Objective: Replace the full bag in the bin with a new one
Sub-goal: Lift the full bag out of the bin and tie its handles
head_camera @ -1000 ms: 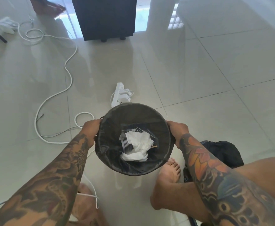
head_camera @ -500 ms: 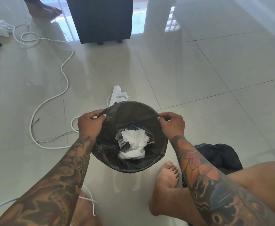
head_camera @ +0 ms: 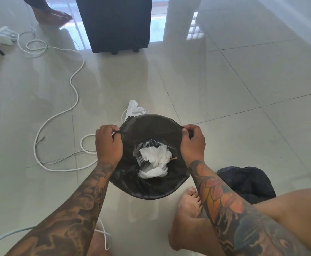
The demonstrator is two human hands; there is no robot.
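A round bin lined with a black bag [head_camera: 149, 126] stands on the tiled floor between my arms. White crumpled tissue [head_camera: 155, 157] and a clear wrapper lie at its bottom. My left hand [head_camera: 108, 145] pinches the bag's edge at the left rim. At the right rim, my right hand [head_camera: 193, 143] pinches the opposite edge. The bag's edge is bunched up at both pinch points. Another black bag [head_camera: 247, 182] lies crumpled on the floor to the right, beside my right forearm.
A white power strip [head_camera: 133, 109] lies just behind the bin, with white cables [head_camera: 73, 85] looping over the floor to the left. A black cabinet [head_camera: 114, 23] stands at the back. My bare foot [head_camera: 189, 215] rests near the bin. Another person's foot [head_camera: 49, 15] is at the far left.
My hands moved from the outside of the bin up onto its rim and now pinch the bag's edge on both sides, gathering it inward.
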